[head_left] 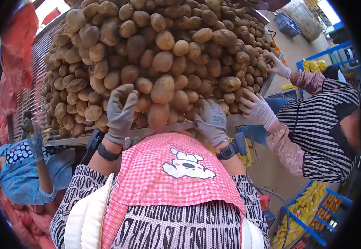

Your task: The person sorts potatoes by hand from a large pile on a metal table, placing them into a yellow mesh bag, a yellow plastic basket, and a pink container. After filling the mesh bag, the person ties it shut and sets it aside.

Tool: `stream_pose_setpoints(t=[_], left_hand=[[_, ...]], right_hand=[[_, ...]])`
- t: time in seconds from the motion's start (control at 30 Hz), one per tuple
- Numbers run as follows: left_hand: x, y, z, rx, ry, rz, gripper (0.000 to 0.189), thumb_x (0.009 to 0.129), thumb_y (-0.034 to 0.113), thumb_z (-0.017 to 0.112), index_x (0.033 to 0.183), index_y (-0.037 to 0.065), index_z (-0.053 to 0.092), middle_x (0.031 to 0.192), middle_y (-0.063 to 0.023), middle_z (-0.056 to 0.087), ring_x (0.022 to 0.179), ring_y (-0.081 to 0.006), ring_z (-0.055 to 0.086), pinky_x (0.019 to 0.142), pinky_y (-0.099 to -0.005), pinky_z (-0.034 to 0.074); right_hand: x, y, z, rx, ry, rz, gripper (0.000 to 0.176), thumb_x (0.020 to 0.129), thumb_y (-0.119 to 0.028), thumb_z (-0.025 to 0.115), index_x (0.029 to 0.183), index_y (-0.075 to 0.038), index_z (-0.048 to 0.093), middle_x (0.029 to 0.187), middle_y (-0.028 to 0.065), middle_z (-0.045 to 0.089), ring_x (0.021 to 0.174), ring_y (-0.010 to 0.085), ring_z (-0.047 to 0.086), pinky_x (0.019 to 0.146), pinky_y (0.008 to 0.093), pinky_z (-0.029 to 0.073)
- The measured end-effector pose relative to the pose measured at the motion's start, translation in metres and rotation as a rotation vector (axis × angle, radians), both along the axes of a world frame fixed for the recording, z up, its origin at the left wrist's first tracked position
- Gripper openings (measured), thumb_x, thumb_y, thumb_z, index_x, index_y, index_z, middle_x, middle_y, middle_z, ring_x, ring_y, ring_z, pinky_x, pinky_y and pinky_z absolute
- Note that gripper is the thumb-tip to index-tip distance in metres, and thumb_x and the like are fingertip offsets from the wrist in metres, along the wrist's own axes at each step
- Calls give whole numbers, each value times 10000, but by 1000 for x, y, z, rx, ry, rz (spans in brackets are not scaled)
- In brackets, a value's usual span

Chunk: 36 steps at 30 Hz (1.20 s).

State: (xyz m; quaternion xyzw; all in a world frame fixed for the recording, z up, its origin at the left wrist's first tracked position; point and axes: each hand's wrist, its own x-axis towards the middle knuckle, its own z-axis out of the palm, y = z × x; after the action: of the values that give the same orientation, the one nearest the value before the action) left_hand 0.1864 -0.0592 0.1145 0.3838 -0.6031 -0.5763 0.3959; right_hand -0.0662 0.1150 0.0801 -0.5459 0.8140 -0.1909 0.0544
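Note:
A large heap of brown potatoes lies on a metal-edged sorting table in front of me. My left hand, in a grey glove, is at the near side of the heap, its fingers curled with a gap to the thumb. No potato shows in that gap. My right hand, gloved too, reaches over the table edge with fingers stretched against the nearest potatoes. Its fingertips are partly hidden among them. Single large potatoes rest between my two hands.
At right, a co-worker in a striped top has gloved hands on the heap. Another person at left raises a gloved hand holding a dark lump. Red sacks hang at left. Blue-framed racks with yellow bags stand at lower right.

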Motion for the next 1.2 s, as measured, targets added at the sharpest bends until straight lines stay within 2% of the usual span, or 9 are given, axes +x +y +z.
stream_pose_setpoints(t=[0.1, 0.3, 0.4, 0.5, 0.57, 0.63, 0.77, 0.93, 1.2], left_hand=[[1, 35, -10, -470, -645, -129, 847, 790, 461, 821, 1412, 49, 420, 1290, -169, 524, 1184, -291, 544, 1036, -423, 450], [-23, 75, -46, -543, -663, 3, 1035, 674, 445, 871, 1466, 55, 329, 1389, -228, 377, 1312, -412, 372, 1132, -473, 325], [-27, 76, -62, -640, -519, 44, 956, 703, 351, 837, 1457, 57, 328, 1360, -217, 393, 1302, -386, 391, 1132, -468, 326], [-12, 73, -58, -476, -376, 0, 911, 708, 268, 801, 1454, 62, 321, 1349, -192, 399, 1304, -354, 394, 1141, -474, 320], [-3, 80, -56, -286, -285, 8, 890, 713, 245, 759, 1455, 60, 303, 1372, -181, 416, 1305, -348, 430, 1128, -489, 358], [5, 83, -45, 727, 648, -175, 831, 745, 244, 694, 1461, 50, 320, 1414, -181, 442, 1310, -378, 466, 1104, -508, 404], [15, 81, -39, 1263, 1126, -158, 654, 818, 290, 582, 1423, 59, 493, 1351, -202, 579, 1218, -431, 567, 1009, -598, 469], [29, 77, -50, 1260, 1246, -160, 725, 945, 657, 463, 1344, 59, 559, 1240, -134, 658, 1077, -315, 658, 871, -548, 552], [21, 66, -48, 1321, 1337, -279, 698, 953, 594, 487, 1323, 5, 535, 1135, -129, 666, 986, -279, 687, 804, -460, 587]], right_hand=[[-3, -13, -3, 318, -86, -60, 662, 779, -264, 726, 1371, -58, 511, 1393, 193, 515, 1225, 351, 530, 1044, 459, 442], [-32, 5, -21, 15, -177, -23, 694, 789, -156, 735, 1401, 7, 452, 1377, 222, 514, 1281, 342, 517, 1075, 434, 435], [-22, 3, 10, -427, -1662, -239, 562, 885, -77, 652, 1407, 5, 461, 1315, 123, 584, 1209, 240, 590, 1065, 385, 467], [-11, -13, 31, -509, -1944, -30, 522, 902, -64, 614, 1403, -2, 479, 1344, 123, 573, 1250, 255, 569, 1088, 418, 461], [0, -26, 46, -462, -1939, 50, 479, 926, -83, 584, 1390, -2, 498, 1376, 124, 555, 1284, 265, 548, 1113, 428, 442], [8, -39, 45, -346, -1983, 103, 458, 937, -93, 566, 1377, 13, 498, 1396, 139, 541, 1314, 265, 526, 1128, 440, 428], [24, -45, 14, -321, -1157, 314, 468, 903, -107, 553, 1353, 18, 518, 1301, 97, 575, 1185, 185, 566, 1028, 313, 451], [30, -52, 32, -199, -1478, 143, 524, 854, -119, 584, 1353, 29, 523, 1264, 104, 581, 1186, 196, 542, 1020, 299, 433], [38, -63, 44, -71, -1211, 273, 639, 760, -159, 729, 1346, 15, 542, 1456, 118, 393, 1279, 232, 471, 1081, 326, 394]])
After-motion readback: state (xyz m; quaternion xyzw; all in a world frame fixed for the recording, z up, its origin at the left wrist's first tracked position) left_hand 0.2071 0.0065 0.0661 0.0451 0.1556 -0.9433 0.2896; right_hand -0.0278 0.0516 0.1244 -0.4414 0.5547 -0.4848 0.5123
